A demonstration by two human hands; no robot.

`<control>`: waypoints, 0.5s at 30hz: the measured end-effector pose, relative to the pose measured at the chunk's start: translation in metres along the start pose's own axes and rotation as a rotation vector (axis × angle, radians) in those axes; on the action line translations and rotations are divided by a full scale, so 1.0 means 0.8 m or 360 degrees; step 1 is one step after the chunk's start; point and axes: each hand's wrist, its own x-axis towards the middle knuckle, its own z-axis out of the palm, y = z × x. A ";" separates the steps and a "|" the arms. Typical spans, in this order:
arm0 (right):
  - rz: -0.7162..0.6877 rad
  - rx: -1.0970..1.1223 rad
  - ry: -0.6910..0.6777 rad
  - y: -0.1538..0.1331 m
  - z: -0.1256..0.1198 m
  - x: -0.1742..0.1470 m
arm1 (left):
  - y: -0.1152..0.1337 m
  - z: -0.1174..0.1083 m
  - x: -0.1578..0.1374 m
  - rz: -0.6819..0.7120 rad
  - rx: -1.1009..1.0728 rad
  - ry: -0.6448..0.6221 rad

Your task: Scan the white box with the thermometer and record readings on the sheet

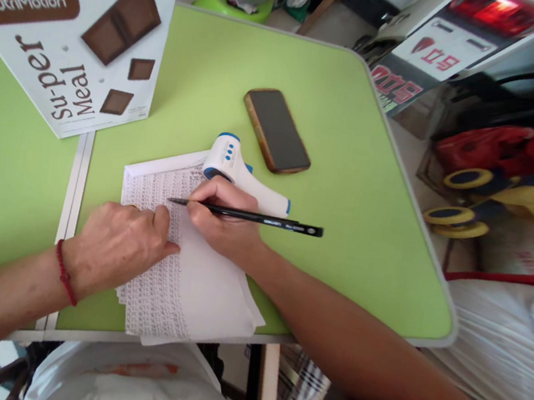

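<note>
A stack of white paper sheets (204, 290) covered in small handwriting lies on the green table (351, 238). My right hand (224, 220) grips a black pen (264, 219), its tip on the paper near the top. My left hand (116, 245) lies flat on the left part of the sheets, fingers together, with a red cord around the wrist. Just behind my right hand, a white and blue infrared thermometer (236, 169) lies partly on the paper.
A phone (277, 130) in a brown case lies face up behind the thermometer. A white "NutriMotion Super Meal" box (72, 27) stands at the back left. A seam (77, 186) joins two green tabletops. Red and yellow toys (504, 174) sit off the table's right edge.
</note>
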 end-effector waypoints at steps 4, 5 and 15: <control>0.0011 -0.0001 0.0009 0.001 0.000 0.000 | 0.000 0.000 0.000 0.0003 0.0004 -0.0028; 0.0020 -0.0005 -0.0006 0.002 0.000 0.000 | 0.000 0.000 0.000 0.0003 0.0006 -0.0030; 0.0046 -0.0011 -0.0011 -0.001 -0.001 0.001 | 0.000 0.000 -0.001 -0.0004 0.0007 -0.0103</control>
